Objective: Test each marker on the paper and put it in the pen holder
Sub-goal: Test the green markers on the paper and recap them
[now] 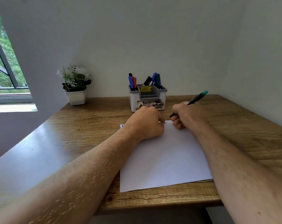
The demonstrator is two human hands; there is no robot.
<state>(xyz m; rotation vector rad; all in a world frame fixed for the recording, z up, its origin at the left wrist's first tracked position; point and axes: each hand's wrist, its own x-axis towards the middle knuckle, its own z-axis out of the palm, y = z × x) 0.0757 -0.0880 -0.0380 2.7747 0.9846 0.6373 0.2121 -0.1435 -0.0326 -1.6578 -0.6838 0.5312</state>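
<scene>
Surface: wooden desk [88,126], paper [166,159], pen holder [147,101].
Right hand [188,117]: grips green marker [196,99].
Left hand [146,123]: curled on paper; contents unclear.
Risk: paper may slip if left hand lifts.

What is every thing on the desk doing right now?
Green marker: held in right hand, tip above the paper.
Left hand: fingers curled, resting on paper.
Paper: flat on the desk.
Pen holder: upright, markers inside.
Flower pot: upright.
</scene>
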